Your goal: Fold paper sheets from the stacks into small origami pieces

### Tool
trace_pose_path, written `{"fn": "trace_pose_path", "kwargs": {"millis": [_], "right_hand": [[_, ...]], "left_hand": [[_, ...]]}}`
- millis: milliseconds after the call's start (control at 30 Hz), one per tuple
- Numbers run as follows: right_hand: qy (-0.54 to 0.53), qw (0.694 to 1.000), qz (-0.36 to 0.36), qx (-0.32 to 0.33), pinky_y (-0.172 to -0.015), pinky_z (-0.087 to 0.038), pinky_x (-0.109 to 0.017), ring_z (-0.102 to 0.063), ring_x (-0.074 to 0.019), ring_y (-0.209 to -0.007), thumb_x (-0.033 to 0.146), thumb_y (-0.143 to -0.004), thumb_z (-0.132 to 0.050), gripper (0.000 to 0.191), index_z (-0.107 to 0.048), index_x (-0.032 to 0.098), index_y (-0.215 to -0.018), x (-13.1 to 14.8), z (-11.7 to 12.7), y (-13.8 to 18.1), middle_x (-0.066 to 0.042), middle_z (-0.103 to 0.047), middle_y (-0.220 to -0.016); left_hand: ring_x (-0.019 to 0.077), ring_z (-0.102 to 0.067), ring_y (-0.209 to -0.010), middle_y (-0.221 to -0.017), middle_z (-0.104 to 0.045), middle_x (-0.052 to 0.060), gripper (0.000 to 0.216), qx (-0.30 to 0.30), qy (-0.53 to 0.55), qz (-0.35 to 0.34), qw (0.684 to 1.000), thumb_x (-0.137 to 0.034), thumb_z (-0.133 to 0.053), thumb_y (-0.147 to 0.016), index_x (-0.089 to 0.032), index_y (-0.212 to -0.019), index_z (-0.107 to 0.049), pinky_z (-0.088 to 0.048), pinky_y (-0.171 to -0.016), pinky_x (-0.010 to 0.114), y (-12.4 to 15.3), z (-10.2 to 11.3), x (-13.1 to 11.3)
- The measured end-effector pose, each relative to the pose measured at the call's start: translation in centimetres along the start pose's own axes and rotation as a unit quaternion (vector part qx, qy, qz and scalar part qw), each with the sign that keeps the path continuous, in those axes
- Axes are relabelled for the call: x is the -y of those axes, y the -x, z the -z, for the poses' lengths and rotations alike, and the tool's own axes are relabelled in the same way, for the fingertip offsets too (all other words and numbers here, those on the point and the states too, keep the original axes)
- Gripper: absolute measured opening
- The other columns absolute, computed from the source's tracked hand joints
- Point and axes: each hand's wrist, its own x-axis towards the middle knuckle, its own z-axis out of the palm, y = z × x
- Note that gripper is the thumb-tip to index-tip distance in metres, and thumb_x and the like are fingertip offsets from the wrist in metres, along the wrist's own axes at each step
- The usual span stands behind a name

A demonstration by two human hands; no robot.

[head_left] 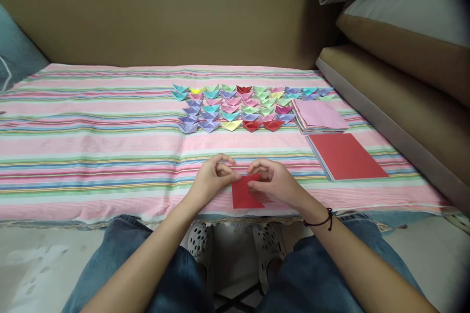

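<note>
A red paper sheet (244, 194), partly folded, lies on the striped cloth (91, 156) near the front edge. My left hand (211, 178) pinches its upper left corner with fingers curled. My right hand (273, 178) presses and pinches its top edge from the right; a black cord is on that wrist. Several small folded paper boats (242, 105) in many colours lie in rows further back on the cloth.
A stack of paper with a red top sheet (347, 156) and another with a pink top sheet (323, 116) lie at the right. Brown cushions (404, 88) and a grey pillow (411, 5) stand at the right. My knees in jeans and white shoes (200, 244) are below.
</note>
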Motion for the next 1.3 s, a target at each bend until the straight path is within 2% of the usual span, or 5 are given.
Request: {"fn": "trace_pose_path", "kwargs": {"millis": [233,467,633,1133,1300], "right_hand": [[0.125,0.99,0.036,-0.05,-0.06,-0.047,-0.025,-0.06,-0.0134,-0.067,0.014,-0.067,-0.066,0.016,-0.055,0.019,-0.078,-0.6,-0.2,0.0,0.001,-0.06,-0.072],[0.374,0.91,0.165,-0.074,-0.066,-0.044,-0.03,-0.056,-0.0178,-0.073,0.012,-0.076,-0.061,0.008,-0.059,0.019,-0.072,-0.2,0.2,0.3,-0.003,-0.062,-0.073],[0.364,0.899,0.244,-0.024,-0.074,-0.049,-0.035,-0.059,-0.0203,-0.086,0.007,-0.082,-0.051,0.02,-0.067,0.019,-0.08,-0.9,0.3,0.2,-0.008,-0.064,-0.09],[0.347,0.905,0.244,0.028,-0.079,-0.052,-0.034,-0.061,-0.0188,-0.09,0.002,-0.08,-0.048,0.026,-0.069,0.019,-0.085,-0.9,0.5,0.4,-0.007,-0.066,-0.094],[0.328,0.916,0.229,0.028,-0.078,-0.051,-0.033,-0.061,-0.0174,-0.088,0.001,-0.078,-0.049,0.027,-0.067,0.02,-0.084,-0.6,0.5,0.3,-0.006,-0.066,-0.092]], "left_hand": [[0.0141,-0.064,-0.063,-0.074,-0.068,0.002,0.041,0.013,-0.038,-0.021,0.999,-0.021,-0.071,-0.065,-0.017,-0.101,-0.05,-0.047,-0.063,0.025,-1.0,-0.5,1.7],[0.0158,-0.062,-0.076,-0.083,-0.066,0.002,0.025,-0.015,-0.249,-0.182,0.951,-0.011,-0.061,-0.075,-0.018,-0.098,-0.054,-0.046,-0.068,0.027,-1.5,-1.5,2.5],[0.0199,-0.054,-0.086,-0.086,-0.062,0.004,0.005,-0.033,-0.421,-0.281,0.862,-0.013,-0.057,-0.082,-0.018,-0.082,-0.059,-0.043,-0.076,0.033,-0.8,-1.4,2.1],[0.0261,-0.056,-0.09,-0.098,-0.063,0.012,0.024,0.076,-0.583,-0.362,0.724,-0.033,-0.055,-0.087,-0.013,-0.099,-0.059,-0.05,-0.072,0.041,3.7,-1.1,2.5],[0.0221,-0.058,-0.085,-0.09,-0.065,0.009,0.016,0.028,-0.538,-0.365,0.759,-0.021,-0.047,-0.09,-0.015,-0.094,-0.061,-0.049,-0.072,0.037,3.7,-1.5,2.6]]}}
